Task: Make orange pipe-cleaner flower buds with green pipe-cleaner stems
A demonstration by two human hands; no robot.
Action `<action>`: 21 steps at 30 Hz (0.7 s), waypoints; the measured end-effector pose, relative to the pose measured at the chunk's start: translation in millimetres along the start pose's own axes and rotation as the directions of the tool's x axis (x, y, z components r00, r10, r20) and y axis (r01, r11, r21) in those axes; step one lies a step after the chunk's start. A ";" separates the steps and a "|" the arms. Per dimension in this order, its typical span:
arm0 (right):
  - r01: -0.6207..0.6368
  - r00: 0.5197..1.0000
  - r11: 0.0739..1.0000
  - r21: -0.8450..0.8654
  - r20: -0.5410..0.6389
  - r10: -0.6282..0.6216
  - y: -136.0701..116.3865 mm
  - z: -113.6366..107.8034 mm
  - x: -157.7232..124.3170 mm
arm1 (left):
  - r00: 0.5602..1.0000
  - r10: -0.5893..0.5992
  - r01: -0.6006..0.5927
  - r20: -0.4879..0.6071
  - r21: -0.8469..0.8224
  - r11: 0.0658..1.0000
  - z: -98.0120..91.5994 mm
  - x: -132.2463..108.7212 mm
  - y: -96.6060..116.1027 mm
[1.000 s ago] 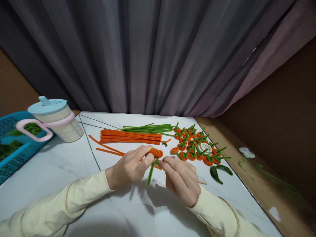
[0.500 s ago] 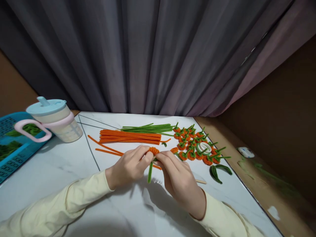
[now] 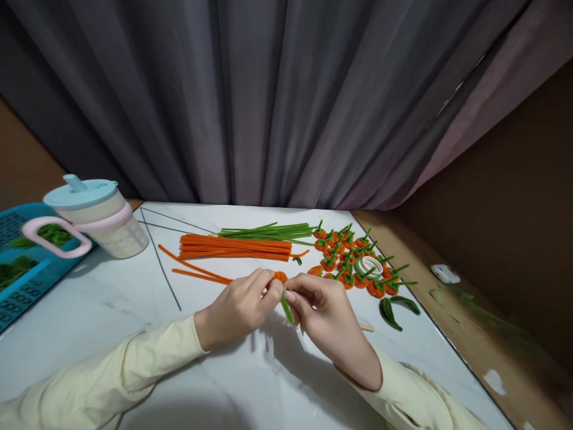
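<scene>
My left hand [image 3: 244, 301] is closed, its thumb and fingers around a small coiled orange pipe-cleaner pumpkin [image 3: 280, 276]. A green pipe cleaner [image 3: 287, 310] hangs down from it between the hands. My right hand [image 3: 329, 310] pinches at the top of this green piece, close against the left fingertips; the exact grip point is partly covered. Beyond the hands lie a bundle of orange pipe cleaners [image 3: 235, 247] and some green pipe cleaners [image 3: 268, 230]. Several finished orange pumpkins with green stems [image 3: 347, 278] crowd together on the right.
A tape roll [image 3: 369, 267] rests among the pumpkins, with dark green leaf shapes [image 3: 390, 315] nearer me. On the left stand a lidded cup [image 3: 101, 218] and a blue basket [image 3: 22, 307]. Loose orange strands [image 3: 197, 275] lie left of my hands; a wooden stick [image 3: 367, 328] lies right.
My right hand has shifted slightly right and turned, showing its thumb and fingertip pinch. The green piece's free end has swung to the right. The left hand still holds the orange pumpkin.
</scene>
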State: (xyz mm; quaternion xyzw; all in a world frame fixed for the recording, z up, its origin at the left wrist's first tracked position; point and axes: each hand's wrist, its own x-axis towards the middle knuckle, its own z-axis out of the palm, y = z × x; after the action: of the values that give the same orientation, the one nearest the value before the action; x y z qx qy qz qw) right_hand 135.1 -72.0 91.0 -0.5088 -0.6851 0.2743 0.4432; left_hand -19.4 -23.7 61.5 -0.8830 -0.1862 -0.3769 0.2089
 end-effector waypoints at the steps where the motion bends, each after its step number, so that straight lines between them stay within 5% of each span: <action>1: -0.028 1.000 0.999 0.023 -0.002 0.028 -0.1 0.3 0.0 | 1.000 0.003 -0.003 0.000 0.001 1.000 -0.3 0.1 0.2; 10: -0.079 0.997 0.997 0.024 -0.017 0.080 3.1 2.7 -1.9 | 1.000 0.001 0.000 0.018 -0.099 0.995 2.0 -0.4 1.8; 15: -0.148 0.988 0.984 0.094 0.063 0.143 1.0 -1.7 4.2 | 0.975 -0.214 0.222 0.063 -0.371 0.902 5.0 -0.5 4.8; 18: -0.310 0.927 0.935 0.171 0.274 0.257 -0.5 -10.3 10.0 | 0.923 -0.338 0.383 0.182 -0.508 0.771 3.3 1.5 5.1; 21: -0.122 0.971 0.989 0.081 0.214 0.103 -1.1 -21.6 11.7 | 0.774 -0.472 0.632 0.422 -0.555 0.541 -2.7 7.5 3.7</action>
State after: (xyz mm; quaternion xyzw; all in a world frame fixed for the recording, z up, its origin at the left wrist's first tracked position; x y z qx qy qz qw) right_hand 152.7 -62.9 105.5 -0.4938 -0.6843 0.3828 0.3759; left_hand -14.4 -26.9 68.0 -0.8266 -0.3302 -0.3629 -0.2756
